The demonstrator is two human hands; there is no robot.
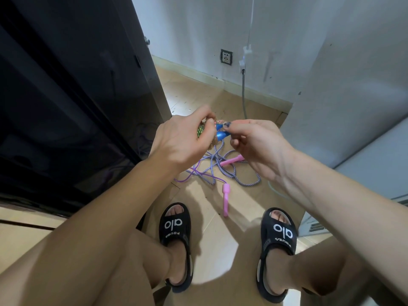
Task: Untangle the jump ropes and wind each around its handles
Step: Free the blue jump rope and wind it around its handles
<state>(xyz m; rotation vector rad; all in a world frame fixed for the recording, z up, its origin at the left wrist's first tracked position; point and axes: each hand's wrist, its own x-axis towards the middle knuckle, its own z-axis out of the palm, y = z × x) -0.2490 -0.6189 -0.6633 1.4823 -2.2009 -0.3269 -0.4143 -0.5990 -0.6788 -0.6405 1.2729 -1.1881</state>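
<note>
**A:** Between your two feet and the far wall, what lies on the floor [198, 93]?

**B:** Item one: a blue-and-white braided rope [234, 173], looped over itself, tangled with a thin purple rope [194, 173]. Item two: two pink handles, one [226, 198] lying just ahead of your sandals, the other [233, 160] partly under your right hand. Your black sandals [176, 230] stand either side of the near handle.

**A:** And what do you hold?

**B:** Your left hand [178, 142] has its grip curled round a bundle with green beads [45, 130] showing; rope turns appear wound on it. Your right hand [254, 144] pinches the rope end beside two blue handle tips [220, 131]. From them the braided rope drops to the tangle.

**A:** What hems you in?

**B:** At your left, a tall dark glossy cabinet [77, 96], its edge close to the left hand. At your right, a pale panel [353, 85] and a grey unit [375, 162]. Open floor runs in a narrow strip toward the white wall, which carries a socket [226, 56] and a hanging grey cable [243, 93].

**A:** What cannot be made out?

**B:** The bundle's body is covered by your fingers. Where the purple rope ends cannot be told; part runs toward the cabinet's foot.
</note>
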